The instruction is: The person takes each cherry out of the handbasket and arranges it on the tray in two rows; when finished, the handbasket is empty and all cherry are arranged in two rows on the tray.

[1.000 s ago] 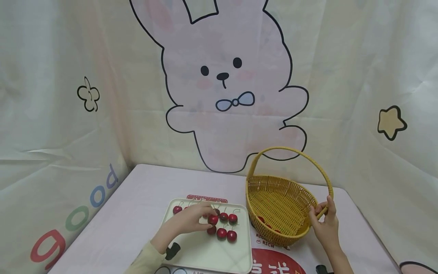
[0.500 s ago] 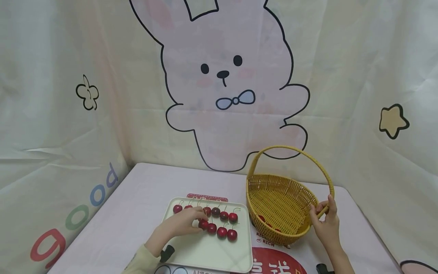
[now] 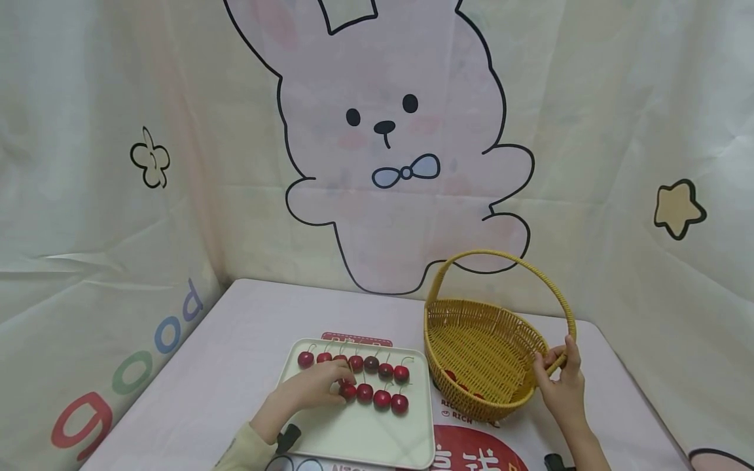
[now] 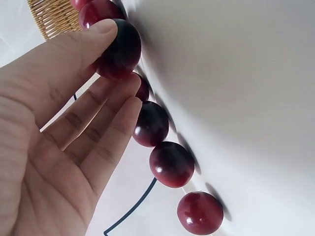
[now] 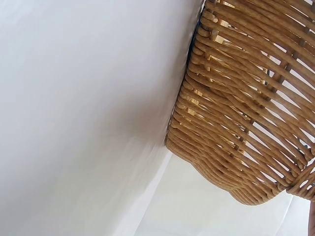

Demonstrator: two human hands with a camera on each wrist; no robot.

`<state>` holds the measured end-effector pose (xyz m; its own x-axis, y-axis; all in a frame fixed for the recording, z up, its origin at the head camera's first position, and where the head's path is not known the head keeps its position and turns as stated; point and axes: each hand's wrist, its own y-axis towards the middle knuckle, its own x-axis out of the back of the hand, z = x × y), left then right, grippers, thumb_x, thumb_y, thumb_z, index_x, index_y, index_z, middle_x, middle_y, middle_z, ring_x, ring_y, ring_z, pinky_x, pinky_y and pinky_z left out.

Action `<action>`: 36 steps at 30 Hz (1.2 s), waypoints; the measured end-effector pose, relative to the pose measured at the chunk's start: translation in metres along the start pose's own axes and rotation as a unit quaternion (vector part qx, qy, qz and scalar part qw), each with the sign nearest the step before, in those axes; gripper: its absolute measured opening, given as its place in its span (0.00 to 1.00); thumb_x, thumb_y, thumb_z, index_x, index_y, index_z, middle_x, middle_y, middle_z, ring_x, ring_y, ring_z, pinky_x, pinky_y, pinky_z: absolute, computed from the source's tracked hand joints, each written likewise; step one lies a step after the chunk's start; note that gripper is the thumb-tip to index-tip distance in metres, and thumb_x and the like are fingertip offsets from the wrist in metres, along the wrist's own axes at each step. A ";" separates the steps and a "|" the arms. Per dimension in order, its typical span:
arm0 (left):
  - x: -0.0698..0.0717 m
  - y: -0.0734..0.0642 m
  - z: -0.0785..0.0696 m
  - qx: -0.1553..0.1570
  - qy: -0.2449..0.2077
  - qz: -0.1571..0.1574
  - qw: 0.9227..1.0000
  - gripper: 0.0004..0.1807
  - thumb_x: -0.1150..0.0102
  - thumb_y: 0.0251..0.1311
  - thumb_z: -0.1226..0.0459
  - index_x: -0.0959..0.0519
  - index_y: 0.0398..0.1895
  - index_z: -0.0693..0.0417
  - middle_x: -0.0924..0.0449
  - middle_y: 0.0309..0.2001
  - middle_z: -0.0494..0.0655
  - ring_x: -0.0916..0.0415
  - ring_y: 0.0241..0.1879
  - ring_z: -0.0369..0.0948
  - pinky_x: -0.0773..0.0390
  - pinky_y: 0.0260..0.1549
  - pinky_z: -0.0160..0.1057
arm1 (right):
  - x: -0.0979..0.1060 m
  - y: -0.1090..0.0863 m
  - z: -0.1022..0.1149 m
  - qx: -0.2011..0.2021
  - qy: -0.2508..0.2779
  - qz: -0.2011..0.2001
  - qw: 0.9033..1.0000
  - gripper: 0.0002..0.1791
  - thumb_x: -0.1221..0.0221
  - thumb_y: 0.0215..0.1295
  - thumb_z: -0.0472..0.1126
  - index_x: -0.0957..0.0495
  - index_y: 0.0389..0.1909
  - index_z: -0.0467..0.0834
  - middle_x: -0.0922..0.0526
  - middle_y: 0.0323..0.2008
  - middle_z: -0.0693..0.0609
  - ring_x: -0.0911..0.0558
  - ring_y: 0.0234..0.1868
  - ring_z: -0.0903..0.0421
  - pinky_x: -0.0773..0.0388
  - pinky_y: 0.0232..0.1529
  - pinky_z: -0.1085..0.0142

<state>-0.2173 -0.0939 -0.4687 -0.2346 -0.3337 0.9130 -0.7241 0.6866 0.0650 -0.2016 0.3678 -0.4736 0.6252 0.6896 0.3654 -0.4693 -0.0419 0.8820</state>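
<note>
My left hand [image 3: 312, 386] is over the white tray [image 3: 365, 435], pinching the leftmost cherry [image 3: 348, 392] of the front row. In the left wrist view the thumb lies against this dark red cherry [image 4: 120, 51], and the fingertips are partly behind it. More cherries [image 3: 382, 400] continue the front row to its right. A back row of several stemmed cherries [image 3: 371, 364] runs along the tray's far side. My right hand [image 3: 562, 386] grips the yellow wicker basket [image 3: 480, 411] at its right rim, by the foot of the handle. A few cherries [image 3: 463, 387] lie inside the basket.
The basket stands close to the tray's right edge, its tall arched handle [image 3: 491, 253] rising above it. A white-covered table [image 3: 235, 347] bears red printed patches. Fabric walls [image 3: 253, 242] with cartoon drawings enclose the back and sides.
My left hand has moved left and slightly down with a cherry, which now sits at the front row's left end. The right hand stays on the basket.
</note>
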 end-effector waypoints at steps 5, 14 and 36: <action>-0.001 -0.001 0.001 0.000 -0.005 -0.005 1.000 0.17 0.31 0.46 0.64 0.20 0.42 0.51 0.23 0.39 0.37 0.27 0.37 0.31 0.24 0.41 0.30 | 0.000 0.000 0.000 0.003 0.002 -0.001 1.000 0.33 0.55 0.67 0.48 0.56 0.65 0.37 0.39 0.30 0.52 0.40 0.32 0.70 0.40 0.30 0.83; 0.002 -0.001 0.001 0.003 -0.001 -0.008 1.000 0.18 0.32 0.47 0.63 0.20 0.44 0.51 0.23 0.41 0.38 0.26 0.40 0.34 0.25 0.44 0.31 | 0.000 -0.001 -0.001 0.002 0.003 0.000 1.000 0.33 0.55 0.67 0.49 0.56 0.65 0.37 0.39 0.29 0.51 0.40 0.32 0.70 0.40 0.31 0.83; 0.024 0.044 -0.033 -0.020 0.006 0.000 1.000 0.16 0.35 0.53 0.62 0.19 0.46 0.48 0.20 0.43 0.41 0.23 0.42 0.38 0.24 0.44 0.30 | 0.001 -0.001 0.000 -0.002 0.001 0.003 1.000 0.33 0.55 0.67 0.49 0.56 0.65 0.37 0.39 0.29 0.51 0.40 0.32 0.70 0.39 0.29 0.81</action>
<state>-0.2340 -0.0504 -0.4307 -0.2262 -0.3268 0.9176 -0.6982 0.7113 0.0812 -0.2005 0.3678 -0.4741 0.6214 0.6908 0.3698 -0.4756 -0.0425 0.8786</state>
